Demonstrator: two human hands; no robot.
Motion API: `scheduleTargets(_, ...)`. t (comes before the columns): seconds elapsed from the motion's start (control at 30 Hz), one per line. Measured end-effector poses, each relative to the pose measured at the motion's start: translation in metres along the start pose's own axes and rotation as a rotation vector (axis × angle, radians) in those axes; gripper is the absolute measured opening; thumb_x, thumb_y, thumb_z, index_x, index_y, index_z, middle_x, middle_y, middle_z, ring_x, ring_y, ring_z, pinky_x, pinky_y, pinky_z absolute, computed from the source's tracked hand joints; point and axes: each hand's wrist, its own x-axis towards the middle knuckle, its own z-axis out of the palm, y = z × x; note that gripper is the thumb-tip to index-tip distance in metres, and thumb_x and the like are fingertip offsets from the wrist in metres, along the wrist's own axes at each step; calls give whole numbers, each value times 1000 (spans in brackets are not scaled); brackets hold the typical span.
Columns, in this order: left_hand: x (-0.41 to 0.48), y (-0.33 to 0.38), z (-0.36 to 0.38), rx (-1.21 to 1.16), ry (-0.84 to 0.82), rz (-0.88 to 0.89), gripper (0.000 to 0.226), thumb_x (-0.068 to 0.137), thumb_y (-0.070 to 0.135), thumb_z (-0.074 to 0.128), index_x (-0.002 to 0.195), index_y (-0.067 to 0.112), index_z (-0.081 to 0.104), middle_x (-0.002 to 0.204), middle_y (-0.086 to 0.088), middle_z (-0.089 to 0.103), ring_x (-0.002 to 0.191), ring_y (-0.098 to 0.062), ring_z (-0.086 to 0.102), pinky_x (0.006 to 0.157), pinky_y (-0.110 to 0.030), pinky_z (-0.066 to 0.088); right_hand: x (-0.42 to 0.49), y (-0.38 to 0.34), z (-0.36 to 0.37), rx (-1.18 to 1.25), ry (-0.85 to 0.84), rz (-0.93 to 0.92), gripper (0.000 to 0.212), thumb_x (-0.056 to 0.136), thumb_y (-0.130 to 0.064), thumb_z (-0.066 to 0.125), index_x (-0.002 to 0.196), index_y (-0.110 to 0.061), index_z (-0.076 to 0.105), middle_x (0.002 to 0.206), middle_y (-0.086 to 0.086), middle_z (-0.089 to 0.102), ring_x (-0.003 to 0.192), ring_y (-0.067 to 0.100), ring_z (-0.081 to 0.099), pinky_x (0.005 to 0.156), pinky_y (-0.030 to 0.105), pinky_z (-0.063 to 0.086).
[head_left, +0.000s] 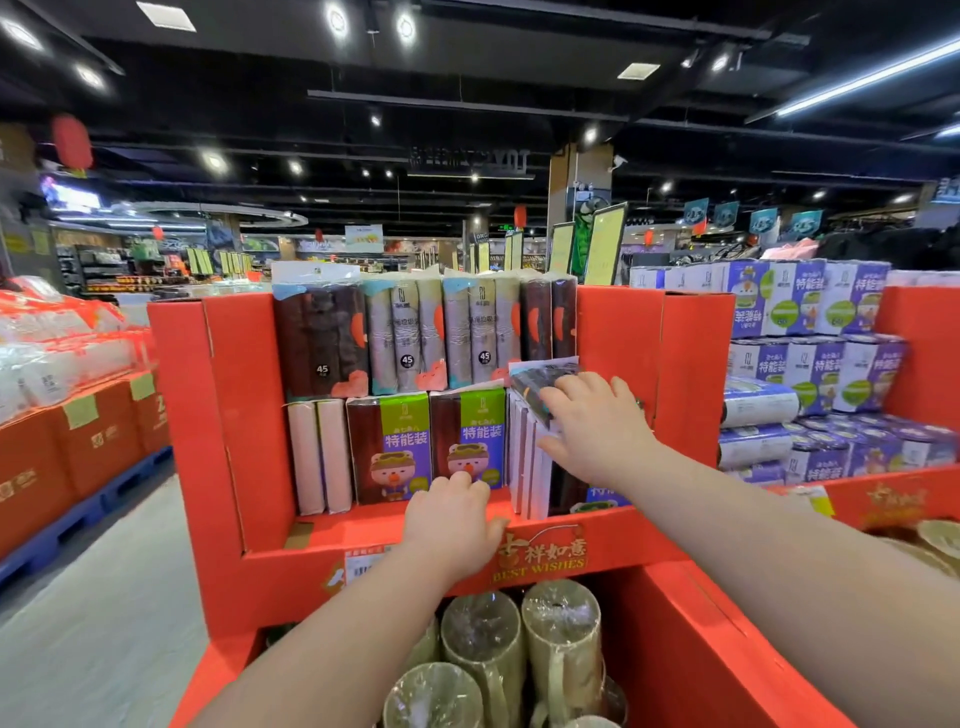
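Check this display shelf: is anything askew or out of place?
Yes. The dark pack that the right hand grips lies tilted across the tops of the upright white-edged packs at the lower row's right end, instead of standing in line like its neighbours.

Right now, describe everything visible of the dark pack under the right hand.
The dark pack is a flat, glossy plastic-wrapped bundle, near black with an orange patch and a pale strip along its top edge. It lies tilted on the upright white packs at the right end of the lower row in the red display. The right hand curls its fingers over its right end.
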Motion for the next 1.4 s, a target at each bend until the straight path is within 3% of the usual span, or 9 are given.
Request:
scheduleTargets(0.1, -16, -5, -1, 32, 38, 53, 47, 93, 50, 43, 127, 18, 46, 127, -5, 47, 121, -27, 44, 97, -41, 39, -22, -12, 0, -83, 52, -97, 46, 61, -36, 78, 100, -14, 68, 98, 8, 66, 93, 31, 62, 80, 46, 50)
scheduleTargets(0.2, -31, -11, -1, 47, 82, 99, 47, 92, 49, 44, 128, 19, 44, 128, -3, 45, 121, -26, 42, 96, -41, 39, -46, -30, 1, -72, -4, -129, 34, 60, -32, 76, 89, -15, 69, 83, 6, 65, 80, 30, 64, 72, 42, 49)
scheduleTargets(0.3, -45, -15, -1, 50, 96, 143, 47, 91, 49, 45, 126, 18, 44, 130, -4, 43, 122, -26, 39, 96, -40, 38, -70, -50, 2, -6, -135, -85, 38, 84, -30, 56, 119, -15, 58, 115, 8, 59, 112, 31, 52, 97, 45, 36)
scheduleTargets(0.37, -55, -17, 1, 45, 89, 168, 47, 90, 49, 46, 126, 18, 44, 131, -4, 43, 122, -26, 39, 97, -41, 38, -85, -60, 2, -7, -217, -27, 43, 90, -31, 49, 130, -16, 49, 128, 8, 52, 124, 28, 42, 106, 45, 26)
scheduleTargets(0.67, -108, -10, 9, -5, 15, 242, 45, 91, 47, 46, 126, 19, 45, 124, -3, 47, 119, -26, 45, 95, -40, 38, -141, -92, -12, 12, -389, 88, 43, 93, -36, 43, 133, -20, 44, 135, 6, 47, 130, 27, 38, 109, 48, 22)
scheduleTargets(0.9, -151, 1, 6, -6, -36, 209, 44, 92, 41, 46, 129, 19, 44, 127, -4, 47, 118, -26, 45, 93, -39, 39, -177, -100, -21, 45, -417, 55, 40, 91, -32, 45, 130, -22, 47, 133, 4, 51, 125, 26, 44, 109, 46, 24)
scheduleTargets(1.13, -202, 34, 3, -32, -131, 161, 41, 91, 42, 46, 124, 18, 47, 128, -4, 48, 120, -25, 45, 98, -40, 40, -232, -93, -39, 91, -549, 39, 41, 92, -33, 45, 130, -19, 44, 135, 7, 47, 129, 30, 39, 112, 51, 19)
scheduleTargets(1.4, -285, 47, 7, 3, -252, 81, 47, 92, 44, 46, 131, 17, 43, 135, -7, 45, 124, -28, 42, 99, -43, 39, -292, -112, -44, 143, -580, -74, 45, 89, -31, 47, 132, -19, 45, 137, 7, 48, 127, 30, 42, 106, 49, 28)
